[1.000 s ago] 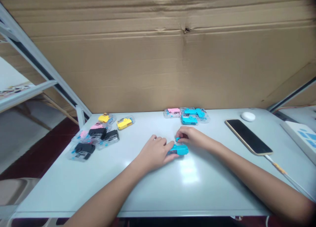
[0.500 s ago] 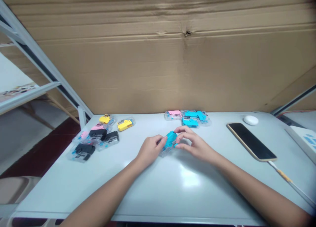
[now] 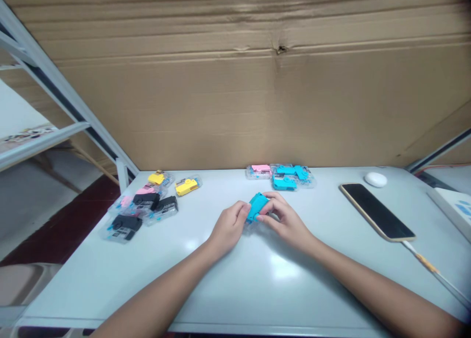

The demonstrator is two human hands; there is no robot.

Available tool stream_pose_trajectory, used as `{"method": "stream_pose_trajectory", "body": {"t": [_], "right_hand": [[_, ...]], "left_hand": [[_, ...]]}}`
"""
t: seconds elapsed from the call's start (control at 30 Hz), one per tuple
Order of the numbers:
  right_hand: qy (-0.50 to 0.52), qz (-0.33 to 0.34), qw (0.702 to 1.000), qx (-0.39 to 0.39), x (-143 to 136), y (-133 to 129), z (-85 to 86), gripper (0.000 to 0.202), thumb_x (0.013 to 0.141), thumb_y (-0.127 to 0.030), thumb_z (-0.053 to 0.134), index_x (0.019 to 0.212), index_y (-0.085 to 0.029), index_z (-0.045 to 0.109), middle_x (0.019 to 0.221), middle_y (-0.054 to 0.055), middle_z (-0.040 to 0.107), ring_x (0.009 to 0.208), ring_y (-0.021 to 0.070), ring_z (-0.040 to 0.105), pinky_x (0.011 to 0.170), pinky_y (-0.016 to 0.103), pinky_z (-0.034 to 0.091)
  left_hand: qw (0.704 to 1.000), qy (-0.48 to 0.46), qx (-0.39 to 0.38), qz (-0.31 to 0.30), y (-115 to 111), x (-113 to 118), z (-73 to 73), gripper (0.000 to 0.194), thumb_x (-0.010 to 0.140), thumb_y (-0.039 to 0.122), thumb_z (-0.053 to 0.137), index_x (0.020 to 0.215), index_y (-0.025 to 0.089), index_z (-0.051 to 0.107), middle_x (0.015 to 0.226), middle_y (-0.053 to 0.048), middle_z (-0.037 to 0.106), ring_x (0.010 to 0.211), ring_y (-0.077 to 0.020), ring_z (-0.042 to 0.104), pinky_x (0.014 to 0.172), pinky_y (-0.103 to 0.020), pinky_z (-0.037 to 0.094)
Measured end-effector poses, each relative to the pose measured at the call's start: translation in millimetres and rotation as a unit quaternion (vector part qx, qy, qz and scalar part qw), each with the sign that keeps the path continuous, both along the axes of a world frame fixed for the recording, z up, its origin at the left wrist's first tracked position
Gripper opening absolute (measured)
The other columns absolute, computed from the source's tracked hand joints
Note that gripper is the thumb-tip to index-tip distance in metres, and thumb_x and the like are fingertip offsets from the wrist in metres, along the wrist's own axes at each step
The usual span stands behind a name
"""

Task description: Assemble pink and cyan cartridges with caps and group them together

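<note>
Above the middle of the table, a small blue plastic item (image 3: 257,207) with clear plastic under it is held between both hands. My left hand (image 3: 228,226) grips its left side, the thumb lying along the edge. From the right, my right hand (image 3: 285,221) pinches it with curled fingers and thumb. What the items are exactly I cannot make out. Just behind the hands lie similar blue items (image 3: 284,183) and a pink one (image 3: 261,169), each with clear plastic around it.
At the left lie black items (image 3: 127,223), yellow items (image 3: 187,186) and pink ones in clear plastic. A phone (image 3: 377,211) with a white cable and a white rounded case (image 3: 376,179) rest at the right. A cardboard wall (image 3: 206,97) closes off the table's back edge.
My right fingers have closed in on the blue item, which sits slightly farther right and shows more of its blue face. My left hand has shifted a little right with it.
</note>
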State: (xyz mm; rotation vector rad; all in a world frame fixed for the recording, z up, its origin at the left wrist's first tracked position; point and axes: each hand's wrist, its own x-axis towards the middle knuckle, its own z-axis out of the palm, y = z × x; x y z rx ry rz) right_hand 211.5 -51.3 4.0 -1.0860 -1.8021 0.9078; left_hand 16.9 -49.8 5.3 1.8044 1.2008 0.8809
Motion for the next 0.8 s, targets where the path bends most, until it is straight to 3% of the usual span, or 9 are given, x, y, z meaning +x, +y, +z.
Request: {"method": "stream_pose_trajectory", "body": {"t": [0.27,0.37,0.6,0.8], "right_hand": [[0.036,0.001,0.999,-0.018,1.2,-1.0,1.1,0.014,0.091,-0.035,0.058,0.084,-0.023,0.058,0.124,0.009,0.051,0.120,0.0252,0.049,0.097,0.041,0.041],[0.053,-0.009,0.998,-0.030,0.1,-2.2,0.2,0.014,0.090,-0.036,0.060,0.085,-0.023,0.057,0.123,0.008,0.051,0.120,0.0253,0.049,0.097,0.040,0.040],[0.169,0.000,0.984,-0.063,-4.8,-2.2,-5.3,0.025,0.085,-0.034,0.068,0.093,-0.026,0.046,0.116,0.005,0.054,0.099,0.0200,0.056,0.084,0.036,0.046],[0.163,0.009,0.984,-0.067,-3.7,-2.6,-1.6,0.028,0.087,-0.037,0.064,0.100,-0.027,0.042,0.116,0.006,0.053,0.098,0.0203,0.056,0.085,0.037,0.047]], "left_hand": [[0.997,0.007,-0.052,-0.053,-6.3,-0.1,1.9,0.035,0.092,0.052,0.054,0.109,0.021,0.052,0.090,0.000,0.061,0.078,-0.0168,0.054,0.068,-0.026,0.040],[0.997,0.000,-0.057,-0.057,-6.4,-0.1,1.2,0.034,0.091,0.049,0.056,0.110,0.021,0.051,0.093,-0.001,0.061,0.079,-0.0169,0.054,0.067,-0.026,0.041],[0.995,-0.035,-0.066,-0.059,-4.4,1.0,1.6,0.032,0.092,0.049,0.055,0.106,0.021,0.052,0.090,-0.001,0.058,0.077,-0.0159,0.051,0.069,-0.027,0.041],[0.993,-0.063,-0.075,-0.061,-2.6,-0.2,-1.3,0.028,0.091,0.047,0.056,0.103,0.021,0.052,0.088,0.001,0.056,0.077,-0.0151,0.050,0.070,-0.026,0.041]]}}
